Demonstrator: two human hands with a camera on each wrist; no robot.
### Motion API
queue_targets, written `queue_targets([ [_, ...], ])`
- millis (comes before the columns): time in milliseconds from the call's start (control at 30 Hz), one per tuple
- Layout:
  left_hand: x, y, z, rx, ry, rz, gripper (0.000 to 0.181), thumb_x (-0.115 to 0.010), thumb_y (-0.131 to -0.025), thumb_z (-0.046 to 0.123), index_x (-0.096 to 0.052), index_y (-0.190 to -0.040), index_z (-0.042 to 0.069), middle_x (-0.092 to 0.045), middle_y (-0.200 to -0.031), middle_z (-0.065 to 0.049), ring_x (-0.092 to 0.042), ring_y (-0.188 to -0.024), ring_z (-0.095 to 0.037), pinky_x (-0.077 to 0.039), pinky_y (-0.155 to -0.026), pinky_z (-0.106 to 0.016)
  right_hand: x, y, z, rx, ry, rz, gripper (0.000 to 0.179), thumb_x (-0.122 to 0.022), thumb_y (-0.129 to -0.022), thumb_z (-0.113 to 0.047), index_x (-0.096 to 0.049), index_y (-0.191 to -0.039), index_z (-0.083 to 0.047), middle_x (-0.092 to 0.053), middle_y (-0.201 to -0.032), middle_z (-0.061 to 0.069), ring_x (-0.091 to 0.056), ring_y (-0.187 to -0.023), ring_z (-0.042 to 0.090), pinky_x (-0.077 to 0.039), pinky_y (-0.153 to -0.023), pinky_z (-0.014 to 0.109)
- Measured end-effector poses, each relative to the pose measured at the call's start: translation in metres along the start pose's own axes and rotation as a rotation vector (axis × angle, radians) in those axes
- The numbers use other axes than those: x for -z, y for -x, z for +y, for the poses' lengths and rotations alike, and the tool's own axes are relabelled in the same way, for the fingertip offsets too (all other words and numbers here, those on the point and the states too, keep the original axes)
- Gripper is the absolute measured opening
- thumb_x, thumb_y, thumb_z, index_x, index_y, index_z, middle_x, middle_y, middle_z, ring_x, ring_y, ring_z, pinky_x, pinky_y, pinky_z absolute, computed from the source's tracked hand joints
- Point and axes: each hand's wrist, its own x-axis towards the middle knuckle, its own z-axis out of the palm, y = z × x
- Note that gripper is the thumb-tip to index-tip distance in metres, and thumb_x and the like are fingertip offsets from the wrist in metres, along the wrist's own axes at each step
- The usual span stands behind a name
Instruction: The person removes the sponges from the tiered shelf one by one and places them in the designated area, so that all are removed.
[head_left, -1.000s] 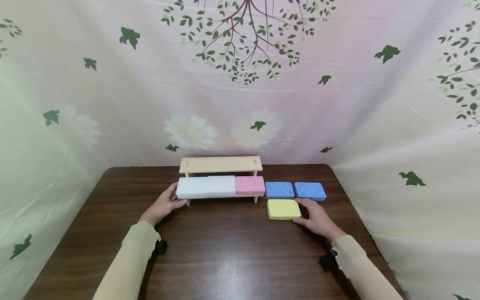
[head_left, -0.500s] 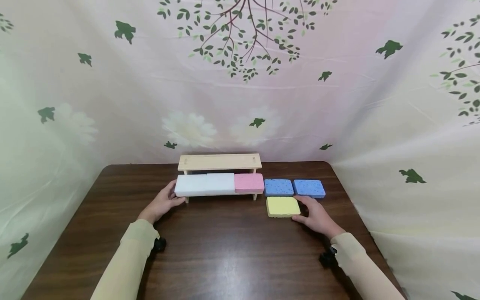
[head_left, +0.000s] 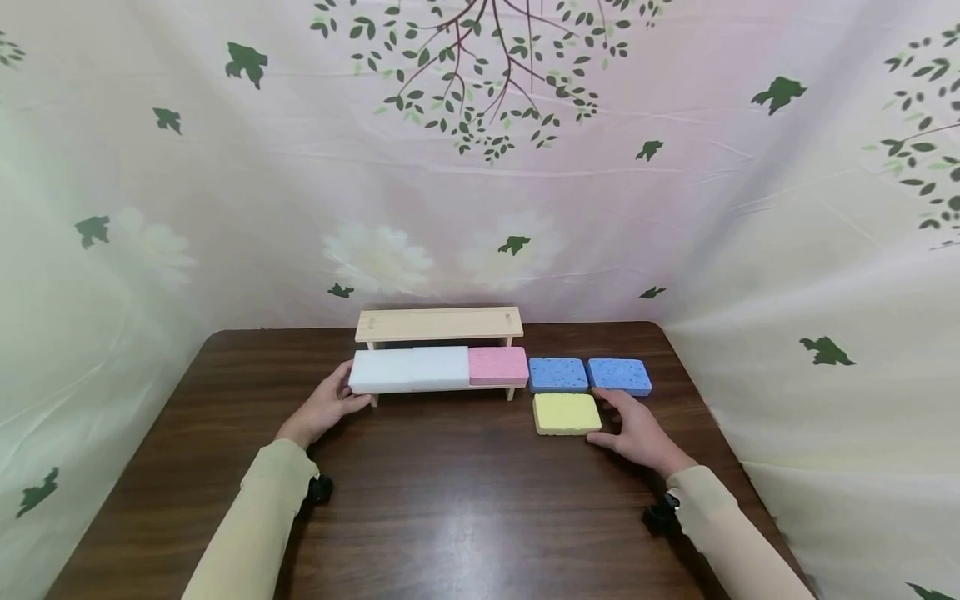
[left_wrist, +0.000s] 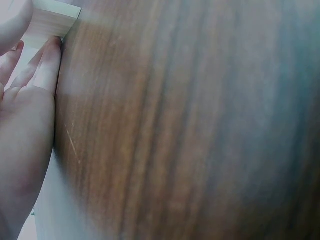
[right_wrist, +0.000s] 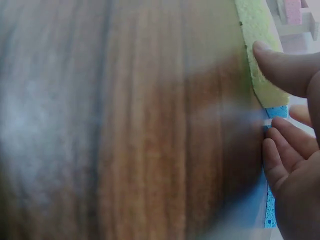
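A low wooden rack (head_left: 438, 323) with two steps stands at the back of the table. Its lower step bears two white sponge blocks (head_left: 411, 370) and a pink sponge (head_left: 498, 366) in a row. My left hand (head_left: 322, 410) grips the left end of that step, thumb at the front leg and fingers around the side. A yellow sponge (head_left: 566, 414) lies flat on the table, right of the rack. At its right end is my right hand (head_left: 636, 430), fingers spread and loosely bent, thumb (right_wrist: 277, 62) overlapping its edge in the right wrist view.
Two blue sponges (head_left: 558, 375) lie side by side behind the yellow one, the left one close against the rack. The dark wood table (head_left: 450, 500) ends at a hanging printed cloth (head_left: 442, 192) behind and at the sides.
My right hand has shifted slightly right at the yellow sponge's end, its fingers a little looser. The left hand, rack and sponges stay put; the head view tilted slightly.
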Motion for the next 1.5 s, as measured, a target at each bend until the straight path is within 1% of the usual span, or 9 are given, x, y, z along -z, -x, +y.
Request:
queue_targets([
  [200,0.001,0.001,-0.001,-0.015,0.007,-0.005,0.089,-0.075,-0.098,0.008,-0.019,-0.167,0.006,-0.032,-0.166,-0.025,-0.039,-0.149,-0.04,-0.043,-0.109,-0.021,0.005,-0.003,-0.009,-0.002,-0.048,0.071,0.084,-0.093,-0.083,-0.03,-0.053,-0.15,0.0,-0.062,-0.13,0.015,-0.065,-0.108,0.031,-0.059,-0.091,0.052],
  [433,0.001,0.001,0.002,-0.018,-0.001,-0.006,0.09,-0.075,-0.098,0.007,-0.018,-0.167,0.005,-0.032,-0.166,-0.026,-0.039,-0.149,-0.04,-0.029,-0.123,-0.052,0.01,-0.021,-0.027,0.003,-0.127,0.037,0.08,-0.089,-0.087,-0.037,-0.054,-0.151,-0.005,-0.06,-0.14,0.016,-0.063,-0.119,0.034,-0.055,-0.1,0.056],
  [667,0.0,0.001,0.003,-0.002,0.004,-0.007,0.089,-0.074,-0.098,0.007,-0.018,-0.167,0.006,-0.032,-0.166,-0.026,-0.038,-0.149,-0.041,-0.025,-0.124,-0.056,0.006,-0.047,-0.05,-0.027,-0.184,-0.033,0.083,-0.088,-0.087,-0.038,-0.05,-0.155,-0.007,-0.054,-0.153,0.015,-0.052,-0.139,0.04,-0.048,-0.11,0.059],
  [767,0.0,0.0,0.003,0.003,0.009,-0.006,0.088,-0.074,-0.098,0.006,-0.019,-0.167,0.007,-0.034,-0.165,-0.025,-0.04,-0.147,-0.039,-0.033,-0.122,-0.047,0.003,-0.056,-0.061,-0.035,-0.196,-0.054,0.085,-0.088,-0.088,-0.036,-0.047,-0.156,-0.008,-0.051,-0.156,0.014,-0.051,-0.14,0.04,-0.047,-0.111,0.061],
  [933,0.0,-0.002,0.004,-0.016,0.019,-0.013,0.087,-0.074,-0.098,0.005,-0.02,-0.166,0.006,-0.034,-0.163,-0.027,-0.043,-0.145,-0.039,-0.045,-0.105,-0.018,-0.003,-0.069,-0.072,-0.058,-0.203,-0.071,0.085,-0.087,-0.089,-0.034,-0.044,-0.158,-0.009,-0.049,-0.158,0.014,-0.051,-0.14,0.04,-0.046,-0.111,0.061],
  [1033,0.0,-0.002,0.003,-0.021,0.034,-0.021,0.088,-0.074,-0.098,0.005,-0.019,-0.166,0.005,-0.034,-0.163,-0.027,-0.041,-0.145,-0.04,-0.047,-0.099,-0.014,-0.007,-0.076,-0.076,-0.072,-0.202,-0.073,0.085,-0.087,-0.089,-0.033,-0.044,-0.159,-0.011,-0.048,-0.159,0.012,-0.051,-0.141,0.039,-0.047,-0.112,0.059],
  [1200,0.002,-0.002,0.004,-0.002,0.009,-0.018,0.088,-0.075,-0.098,0.007,-0.02,-0.166,0.006,-0.035,-0.164,-0.026,-0.043,-0.146,-0.039,-0.046,-0.11,-0.028,-0.013,-0.087,-0.082,-0.052,-0.2,-0.088,0.088,-0.088,-0.089,-0.032,-0.041,-0.16,-0.01,-0.047,-0.16,0.014,-0.05,-0.142,0.039,-0.047,-0.112,0.057],
  [1367,0.002,0.0,0.006,0.017,-0.014,-0.01,0.089,-0.077,-0.097,0.009,-0.021,-0.166,0.008,-0.036,-0.164,-0.023,-0.045,-0.145,-0.038,-0.032,-0.122,-0.052,-0.018,-0.1,-0.089,-0.04,-0.216,-0.121,0.09,-0.087,-0.089,-0.031,-0.039,-0.16,-0.005,-0.044,-0.161,0.017,-0.045,-0.146,0.037,-0.045,-0.115,0.055],
  [1500,0.003,0.0,0.007,0.018,-0.008,-0.014,0.089,-0.077,-0.097,0.01,-0.021,-0.166,0.009,-0.037,-0.164,-0.023,-0.044,-0.146,-0.038,-0.029,-0.123,-0.057,-0.021,-0.108,-0.092,-0.049,-0.197,-0.122,0.091,-0.088,-0.088,-0.034,-0.04,-0.159,-0.004,-0.045,-0.161,0.017,-0.048,-0.144,0.036,-0.046,-0.114,0.053],
])
